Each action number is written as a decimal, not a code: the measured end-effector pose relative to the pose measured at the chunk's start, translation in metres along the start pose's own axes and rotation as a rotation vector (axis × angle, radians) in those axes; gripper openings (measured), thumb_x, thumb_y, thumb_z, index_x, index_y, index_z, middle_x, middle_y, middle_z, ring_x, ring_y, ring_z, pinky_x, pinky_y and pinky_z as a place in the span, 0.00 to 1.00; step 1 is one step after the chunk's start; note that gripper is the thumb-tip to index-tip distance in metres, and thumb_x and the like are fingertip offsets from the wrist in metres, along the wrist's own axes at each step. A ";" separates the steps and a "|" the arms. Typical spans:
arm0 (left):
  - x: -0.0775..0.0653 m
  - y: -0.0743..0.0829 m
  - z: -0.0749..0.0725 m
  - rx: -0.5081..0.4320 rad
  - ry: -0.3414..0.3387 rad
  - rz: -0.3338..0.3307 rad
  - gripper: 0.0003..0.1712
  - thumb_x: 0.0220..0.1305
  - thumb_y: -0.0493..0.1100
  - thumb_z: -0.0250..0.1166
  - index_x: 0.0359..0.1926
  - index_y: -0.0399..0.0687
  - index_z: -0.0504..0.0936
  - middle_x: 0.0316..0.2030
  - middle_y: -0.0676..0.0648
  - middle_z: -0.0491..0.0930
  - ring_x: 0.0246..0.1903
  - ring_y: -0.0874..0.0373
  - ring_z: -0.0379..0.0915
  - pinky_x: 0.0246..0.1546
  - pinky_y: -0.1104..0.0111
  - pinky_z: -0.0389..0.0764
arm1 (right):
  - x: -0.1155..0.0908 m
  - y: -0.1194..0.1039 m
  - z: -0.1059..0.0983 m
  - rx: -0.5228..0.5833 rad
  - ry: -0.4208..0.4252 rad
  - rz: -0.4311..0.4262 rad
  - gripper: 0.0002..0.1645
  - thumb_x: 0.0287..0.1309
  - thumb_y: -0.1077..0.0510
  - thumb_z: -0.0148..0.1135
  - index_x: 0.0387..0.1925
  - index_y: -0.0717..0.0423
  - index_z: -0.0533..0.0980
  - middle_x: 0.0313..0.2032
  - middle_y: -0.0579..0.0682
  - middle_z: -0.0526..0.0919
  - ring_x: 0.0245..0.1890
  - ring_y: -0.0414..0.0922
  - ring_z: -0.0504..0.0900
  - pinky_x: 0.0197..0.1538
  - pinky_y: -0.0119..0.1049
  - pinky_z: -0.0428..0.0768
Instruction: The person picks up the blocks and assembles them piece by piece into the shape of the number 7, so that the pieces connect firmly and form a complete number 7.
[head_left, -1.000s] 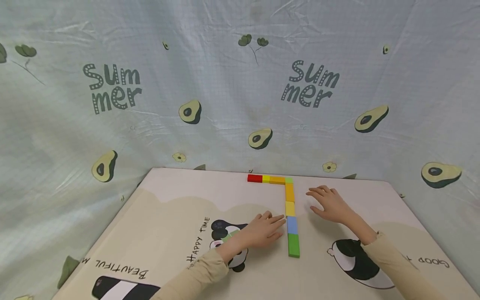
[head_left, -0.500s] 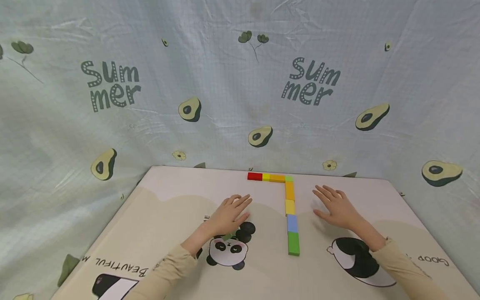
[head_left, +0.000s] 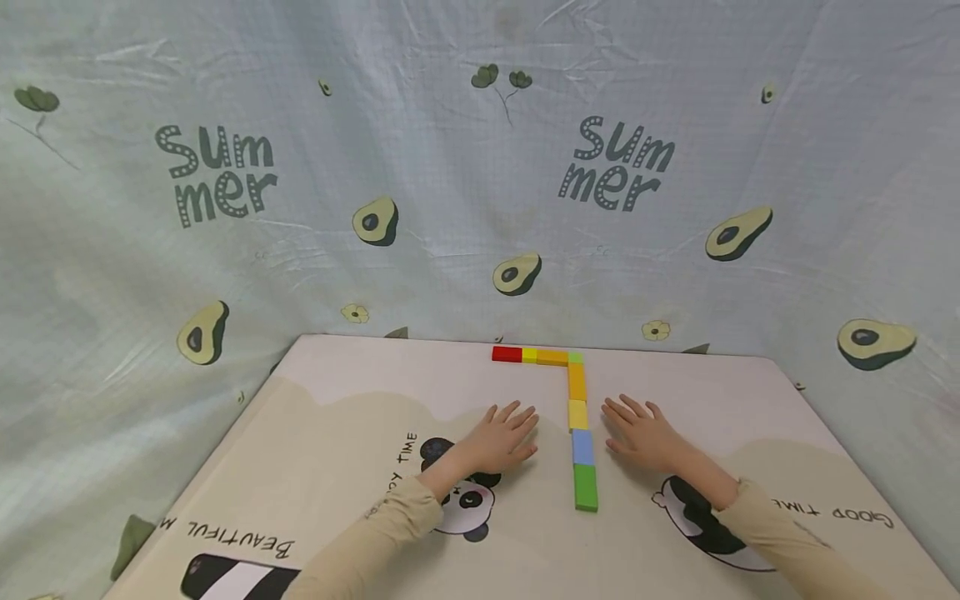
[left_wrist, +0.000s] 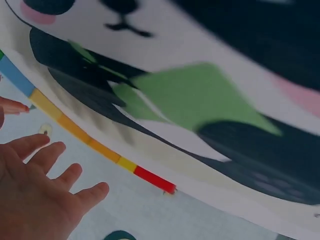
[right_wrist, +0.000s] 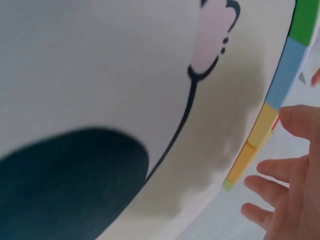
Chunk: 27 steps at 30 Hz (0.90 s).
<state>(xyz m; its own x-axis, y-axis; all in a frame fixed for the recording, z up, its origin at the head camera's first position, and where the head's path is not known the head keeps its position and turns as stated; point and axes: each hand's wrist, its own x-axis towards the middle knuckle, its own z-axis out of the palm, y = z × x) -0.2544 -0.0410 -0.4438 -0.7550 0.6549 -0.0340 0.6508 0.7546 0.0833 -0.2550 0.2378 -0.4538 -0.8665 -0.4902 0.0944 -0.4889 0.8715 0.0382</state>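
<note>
Flat coloured blocks lie end to end on the table in an angled line. A red block, a small yellow block and an orange block form the far row. At the corner sits a small light green block. Toward the front run another orange block, a yellow block, a blue block and a green block. My left hand is spread, palm down, left of the line, holding nothing. Right of it, my right hand has its fingers extended, also holding nothing.
The tabletop carries printed pandas and lettering. Behind it and along both sides hangs a pale curtain with avocado and "summer" prints, meeting the table's back edge just past the far row.
My left hand drew back left from beside the yellow and blue blocks, then came partway right again. My right hand has moved slightly nearer the line and toward me. The blocks keep their arrangement.
</note>
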 end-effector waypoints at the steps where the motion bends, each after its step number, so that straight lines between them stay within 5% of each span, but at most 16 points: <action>1: 0.004 0.003 0.001 0.015 -0.014 -0.007 0.31 0.67 0.57 0.42 0.67 0.52 0.55 0.67 0.52 0.54 0.68 0.52 0.44 0.64 0.51 0.50 | 0.001 -0.001 0.000 -0.002 -0.006 -0.006 0.33 0.57 0.47 0.52 0.61 0.60 0.62 0.62 0.57 0.65 0.63 0.59 0.58 0.57 0.62 0.57; 14: 0.042 0.023 0.015 0.072 -0.055 -0.009 0.29 0.67 0.57 0.40 0.66 0.56 0.56 0.66 0.57 0.55 0.68 0.57 0.46 0.64 0.51 0.51 | 0.003 -0.010 0.001 -0.020 -0.006 -0.059 0.35 0.55 0.44 0.54 0.59 0.60 0.65 0.59 0.56 0.69 0.61 0.58 0.62 0.55 0.61 0.61; 27: 0.054 0.027 0.015 0.075 -0.054 -0.020 0.29 0.67 0.57 0.41 0.67 0.56 0.55 0.66 0.58 0.55 0.66 0.57 0.50 0.64 0.51 0.51 | 0.008 -0.010 0.009 0.006 -0.030 -0.054 0.38 0.54 0.42 0.54 0.61 0.59 0.63 0.60 0.55 0.67 0.62 0.57 0.61 0.56 0.61 0.59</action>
<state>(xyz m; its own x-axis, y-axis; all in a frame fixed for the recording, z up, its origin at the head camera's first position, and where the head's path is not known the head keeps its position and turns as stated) -0.2766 0.0158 -0.4585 -0.7639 0.6392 -0.0889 0.6412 0.7673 0.0072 -0.2580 0.2247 -0.4623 -0.8412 -0.5371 0.0627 -0.5359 0.8435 0.0362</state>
